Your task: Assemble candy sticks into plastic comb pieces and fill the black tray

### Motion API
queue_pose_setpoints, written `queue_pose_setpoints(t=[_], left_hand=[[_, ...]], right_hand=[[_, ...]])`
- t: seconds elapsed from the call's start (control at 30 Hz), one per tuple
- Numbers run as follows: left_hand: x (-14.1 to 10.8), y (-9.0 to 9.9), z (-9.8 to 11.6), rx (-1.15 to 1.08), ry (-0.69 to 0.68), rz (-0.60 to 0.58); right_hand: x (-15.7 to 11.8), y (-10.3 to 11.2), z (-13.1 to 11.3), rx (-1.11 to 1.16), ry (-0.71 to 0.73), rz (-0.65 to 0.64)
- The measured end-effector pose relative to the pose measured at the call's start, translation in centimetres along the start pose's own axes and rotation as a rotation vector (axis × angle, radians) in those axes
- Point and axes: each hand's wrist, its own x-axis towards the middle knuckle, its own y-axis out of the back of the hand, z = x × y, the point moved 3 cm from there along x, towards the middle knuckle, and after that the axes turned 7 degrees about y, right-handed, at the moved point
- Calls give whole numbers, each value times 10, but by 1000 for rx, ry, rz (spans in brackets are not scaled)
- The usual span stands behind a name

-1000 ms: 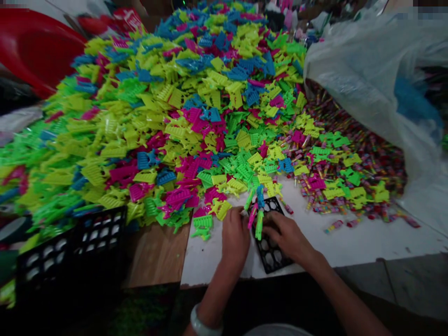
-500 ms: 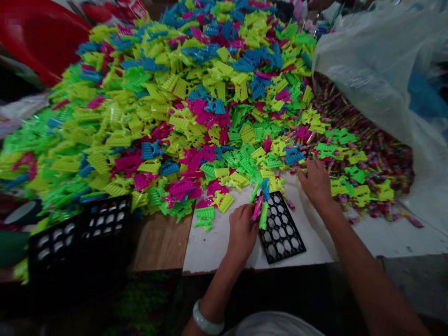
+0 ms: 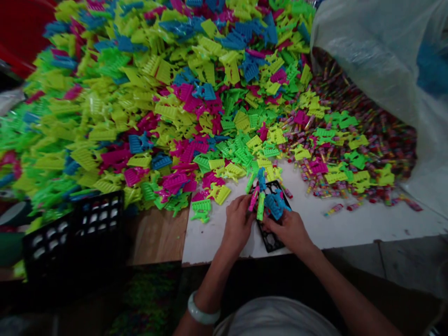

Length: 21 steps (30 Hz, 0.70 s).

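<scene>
Clock positions are read from the black tray between the hands. The pile of plastic toys (image 3: 140, 107) spans 10 to 12 o'clock; its near edge reaches the tray's far end and limits space there. The table (image 3: 217, 242) shows a white surface under the tray and bare wood at 9 o'clock. A plastic bag (image 3: 371, 51) stands at 1 o'clock, partly covering a heap of small wrapped tubes (image 3: 388, 135) at 2 o'clock. Toys overlie this heap's near side. A red object (image 3: 21, 35) lies far off at 10 o'clock. Further black trays (image 3: 121, 205) sit at 9 o'clock, well apart.

The right hand (image 3: 293, 233), at 4 o'clock, grips a blue toy (image 3: 275, 204) between thumb and fingers, above the tray. The left hand (image 3: 238, 221), at 9 o'clock, has its fingers curled beside a pink toy (image 3: 254, 199); whether it grips anything cannot be told. The black tray (image 3: 276, 249) is partly covered by the right hand and blue toy. A loose green toy (image 3: 201, 209) lies at 9 o'clock.
</scene>
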Motion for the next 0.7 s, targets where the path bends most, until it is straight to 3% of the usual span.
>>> queue_pose_setpoints(t=[0.13,0.23,0.3,0.33,0.4,0.5,0.6,0.7], left_hand=[[0,-1,0,-11,-5,2],[2,1,1,2,-16,3],[3,2,2,18,-28,-3],[3,3,3,26,-32,-3],[3,3,3,37,-33,3],[2,1,1,40,-33,18],[2,1,0,33,-38,30],[2,2,1,37,-42,27]], right_hand=[[-6,-8,-8,-312,254,47],[-2,-4,-13,-288,300,-109],[6,11,-16,-236,292,-221],[12,23,-17,-248,282,-201],[26,57,-18,-406,244,10],[42,105,-15,-868,80,389],[48,130,-4,-1184,-141,445],[45,139,8,-1175,-182,443]])
